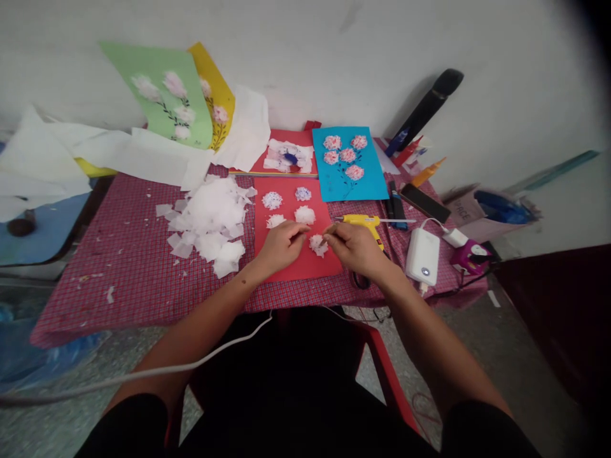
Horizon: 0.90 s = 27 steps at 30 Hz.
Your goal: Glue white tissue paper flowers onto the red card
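A red card lies on the checked red tablecloth in front of me. Several white tissue flowers sit on it, among them one at the top left and one in the middle. My left hand and my right hand meet over a small white and pink tissue flower on the card. Both hands have their fingers pinched at that flower. My right hand seems to hold a thin stick whose tip touches the flower.
A heap of white tissue squares lies left of the card. A yellow glue gun, a white power bank, a phone and a blue card with pink flowers lie to the right. Green and yellow cards lean on the wall.
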Available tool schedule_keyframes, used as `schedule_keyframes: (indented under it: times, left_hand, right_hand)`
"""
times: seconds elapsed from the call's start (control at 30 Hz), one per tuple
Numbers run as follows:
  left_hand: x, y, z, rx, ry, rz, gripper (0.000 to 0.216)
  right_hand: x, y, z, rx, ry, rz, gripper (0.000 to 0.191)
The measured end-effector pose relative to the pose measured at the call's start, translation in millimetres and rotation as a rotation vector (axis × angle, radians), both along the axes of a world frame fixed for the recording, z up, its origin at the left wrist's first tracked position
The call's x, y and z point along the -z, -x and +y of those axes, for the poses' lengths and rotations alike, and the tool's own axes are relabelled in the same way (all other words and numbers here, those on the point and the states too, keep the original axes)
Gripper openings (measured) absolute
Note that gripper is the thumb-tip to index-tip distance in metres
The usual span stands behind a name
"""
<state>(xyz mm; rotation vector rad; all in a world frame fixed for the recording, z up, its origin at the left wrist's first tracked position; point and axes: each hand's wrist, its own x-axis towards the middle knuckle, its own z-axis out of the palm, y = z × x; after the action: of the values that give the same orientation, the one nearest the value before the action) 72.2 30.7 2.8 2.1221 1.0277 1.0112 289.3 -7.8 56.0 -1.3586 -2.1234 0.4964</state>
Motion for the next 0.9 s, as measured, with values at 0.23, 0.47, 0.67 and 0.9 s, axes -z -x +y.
schedule_keyframes:
  times: [0.23, 0.47, 0.67, 0.9]
  left_hand:
    - [8.1, 3.6, -3.2, 0.013, -0.064, -0.028, 0.021]
    - [11.8, 2.0, -4.2, 0.105, -0.063, 0.038, 0.02]
    - [16.6, 1.7, -3.6, 0.132, -0.083, 0.056, 0.02]
    - [16.9, 0.3, -4.9, 0.157, -0.11, 0.137, 0.024]
  right_hand:
    - [2.0, -0.3, -2.8, 0.001, 0.007, 0.041, 0.016]
    - [-2.4, -1.3, -5.6, 0.029, 0.008, 0.067, 0.017]
    - [-1.4, -3.1, -7.3, 0.045, 0.0, 0.116, 0.016]
    - [1.4, -4.1, -5.7, 0.021, 0.008, 0.101, 0.017]
